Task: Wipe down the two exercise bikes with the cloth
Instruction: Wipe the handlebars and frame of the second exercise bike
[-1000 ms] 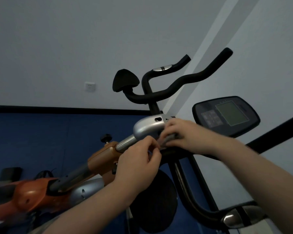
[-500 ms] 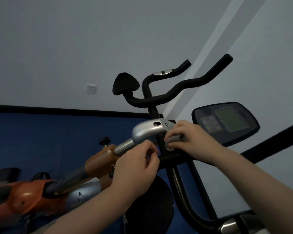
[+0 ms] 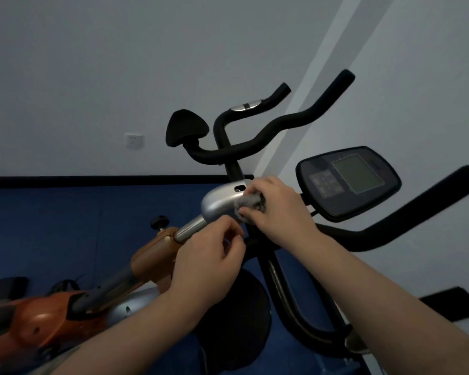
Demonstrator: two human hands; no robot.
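Right hand (image 3: 278,209) gripping grey cloth (image 3: 249,205) against silver cover (image 3: 222,203), left hand (image 3: 209,258) fingers curled, contents unclear

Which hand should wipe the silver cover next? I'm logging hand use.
The right hand: its fingers already grip the grey cloth against the silver cover. The left hand sits lower by the post, without the cloth.

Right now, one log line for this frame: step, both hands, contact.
step: wiping silver stem cover | right hand: grips grey cloth against cover | left hand: curled below cover, hold unclear | console: untouched
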